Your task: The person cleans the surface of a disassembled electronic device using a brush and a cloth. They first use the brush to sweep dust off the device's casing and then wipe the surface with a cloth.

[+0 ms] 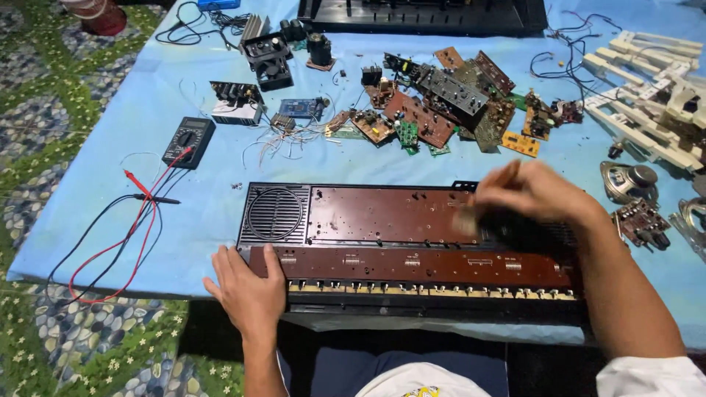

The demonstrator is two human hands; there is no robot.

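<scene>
both hands are on the opened keyboard chassis (412,242) lying bottom-up on the blue cloth (184,81): the left hand (246,290) rests flat and open on its near-left corner holding nothing, while the right hand (526,192) is blurred over the brown circuit board (382,215), and i cannot tell whether it grips anything. judging by the heap of loose boards (441,103), the white key strips (651,95), the speaker (629,180) and the multimeter (188,141) set aside, the stripping looks well along, with the two long boards left in the case.

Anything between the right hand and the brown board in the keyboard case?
Nothing visible. The right hand is blurred, directly over the right part of the brown board, with no part or wire between them. The left hand rests on the case's front-left corner, clear of it.
</scene>
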